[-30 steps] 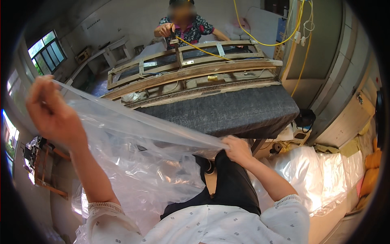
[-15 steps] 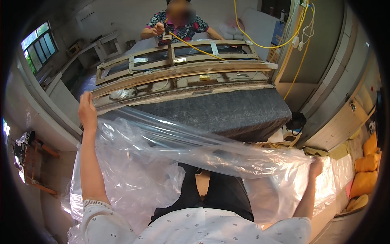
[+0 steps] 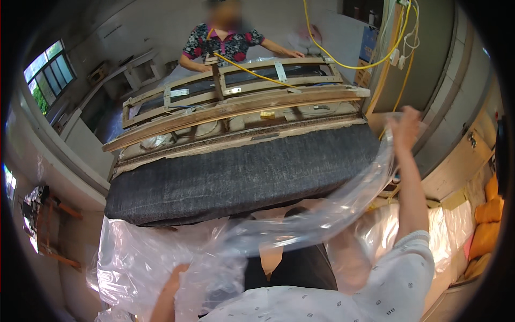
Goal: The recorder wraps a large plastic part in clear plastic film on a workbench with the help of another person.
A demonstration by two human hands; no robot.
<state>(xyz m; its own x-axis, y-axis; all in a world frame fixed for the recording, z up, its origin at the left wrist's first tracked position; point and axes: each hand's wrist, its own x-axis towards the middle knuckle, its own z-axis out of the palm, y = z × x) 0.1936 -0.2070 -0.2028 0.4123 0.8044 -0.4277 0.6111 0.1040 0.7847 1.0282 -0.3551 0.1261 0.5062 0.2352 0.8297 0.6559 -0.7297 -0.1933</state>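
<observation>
Film's progress: the clear plastic film (image 3: 327,217) is pulled out into a loose, curved band, but it is not yet laid flat or smoothed; as far as I can judge, the handling is midway, with spreading and settling left.
Dark padded piece: the dark padded piece (image 3: 241,174) has its top bare of film, ahead of the left hand and to the left of the right hand.
Right hand: the right hand (image 3: 406,130) is raised, its fingers closed on one end of the film; blur hides the exact grip.
Left hand: the left hand (image 3: 178,276) is low, in among the plastic, partly hidden; I cannot tell how far it is open or whether it grips.
Film's place: it hangs down from the right hand and sweeps between the hands, with crumpled plastic (image 3: 142,257) around and beyond the left.
Wooden frame: the wooden frame (image 3: 236,104) stands beyond both hands, a co-worker (image 3: 228,45) behind it.
</observation>
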